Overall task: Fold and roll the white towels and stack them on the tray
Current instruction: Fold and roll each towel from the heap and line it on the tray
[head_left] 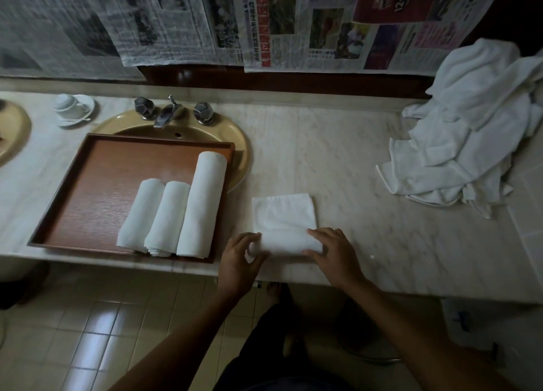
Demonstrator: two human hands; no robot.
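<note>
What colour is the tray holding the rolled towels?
Reddish-brown wood with a darker rim, the tray shows clearly in the head view.

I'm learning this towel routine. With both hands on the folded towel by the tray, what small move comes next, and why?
Probably keep rolling the folded towel away from the counter edge. Left hand and right hand hold its near, partly rolled end; the far part lies flat, and three rolls already sit on the tray.
</note>
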